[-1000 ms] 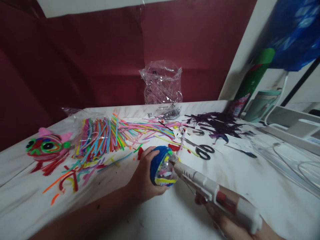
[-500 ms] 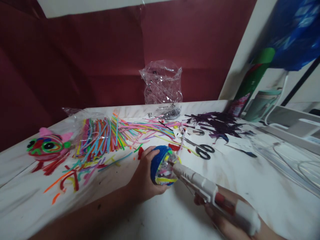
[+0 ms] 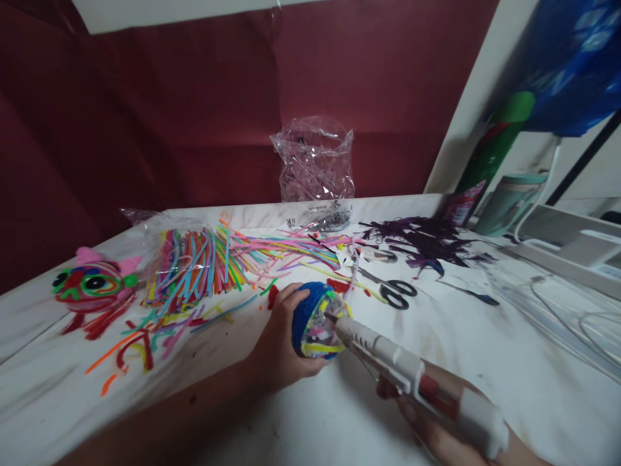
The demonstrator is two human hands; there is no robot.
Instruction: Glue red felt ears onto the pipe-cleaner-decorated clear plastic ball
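My left hand is wrapped around a rounded craft piece, covered in blue on its left side, with a clear, shiny area and yellow and green strips on the side toward the right. In my right hand is a white hot glue gun with a red part along its body. Its dark nozzle tip is at the clear area of the piece; whether it touches I cannot tell. A thin pale pink strip rises behind the piece. Beyond it lie black-handled scissors.
Many coloured pipe cleaners spill from a clear bag on the left, beside a finished-looking colourful animal figure. Purple strips lie at the back right, near a green cup. A clear plastic bag stands against the back.
Almost nothing differs. My right hand and the glue gun have shifted very slightly; the held piece stays in place.
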